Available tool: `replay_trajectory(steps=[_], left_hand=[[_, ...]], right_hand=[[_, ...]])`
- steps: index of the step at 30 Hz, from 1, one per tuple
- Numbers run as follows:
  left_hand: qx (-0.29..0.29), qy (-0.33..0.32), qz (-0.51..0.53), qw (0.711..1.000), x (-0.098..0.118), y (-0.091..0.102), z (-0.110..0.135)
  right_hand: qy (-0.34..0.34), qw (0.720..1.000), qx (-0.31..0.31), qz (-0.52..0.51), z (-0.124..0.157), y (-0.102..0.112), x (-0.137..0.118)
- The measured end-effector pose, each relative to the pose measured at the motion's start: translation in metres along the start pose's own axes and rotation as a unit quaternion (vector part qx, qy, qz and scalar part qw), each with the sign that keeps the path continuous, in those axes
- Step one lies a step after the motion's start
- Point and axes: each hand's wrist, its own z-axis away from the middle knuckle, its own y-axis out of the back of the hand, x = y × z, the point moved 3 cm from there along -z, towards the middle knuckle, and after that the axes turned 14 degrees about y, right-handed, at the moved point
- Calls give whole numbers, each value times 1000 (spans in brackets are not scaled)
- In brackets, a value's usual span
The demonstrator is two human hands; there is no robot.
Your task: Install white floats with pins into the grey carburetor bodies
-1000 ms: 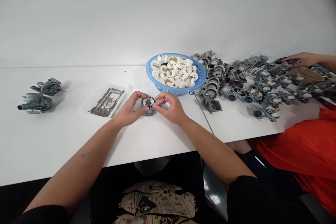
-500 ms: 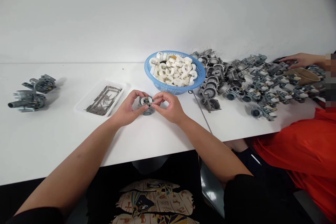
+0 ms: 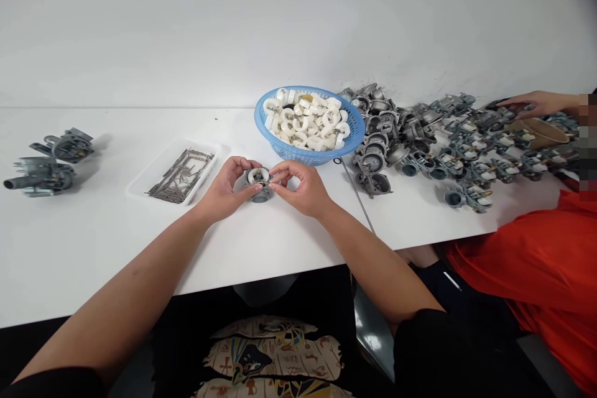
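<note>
A grey metal carburetor body (image 3: 260, 196) stands on the white table in front of me, with a white ring-shaped float (image 3: 254, 174) in its open top. My left hand (image 3: 228, 189) is closed around the left side of the carburetor, thumb at the front and fingers behind. At the carburetor's right edge, my right hand (image 3: 298, 188) has thumb and fingertips pinched together close to the float. Whatever lies in that pinch is too small to make out. A clear plastic tray (image 3: 140, 189) of thin metal pins (image 3: 181, 174) lies just left of my left hand.
Behind my hands stands a blue basket (image 3: 263, 130) heaped with white floats (image 3: 308, 121). Two carburetors (image 3: 44, 175) sit at the left. Metal bowls (image 3: 373, 158) and more carburetors (image 3: 466, 165) crowd the right, where a co-worker's hand (image 3: 536, 103) reaches in.
Both hands stay at the carburetor, with the right fingertips still pinched at its edge. The view has shifted slightly; no object has clearly moved on the table.
</note>
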Motion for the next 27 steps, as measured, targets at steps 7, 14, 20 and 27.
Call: replay_trajectory(steps=[7,14,20,27], left_hand=[[11,9,-13,1000,-1,2,0],[-13,-15,-37,999,3,2,-1],[-18,-16,-39,999,3,2,0],[-30,-23,-45,998,1,7,-2]], right_hand=[[-29,999,-1,-15,2,-1,8],[-46,999,11,-25,2,-2,11],[-42,999,-4,-16,1,-2,9],[-24,1000,9,-15,1,-5,5]])
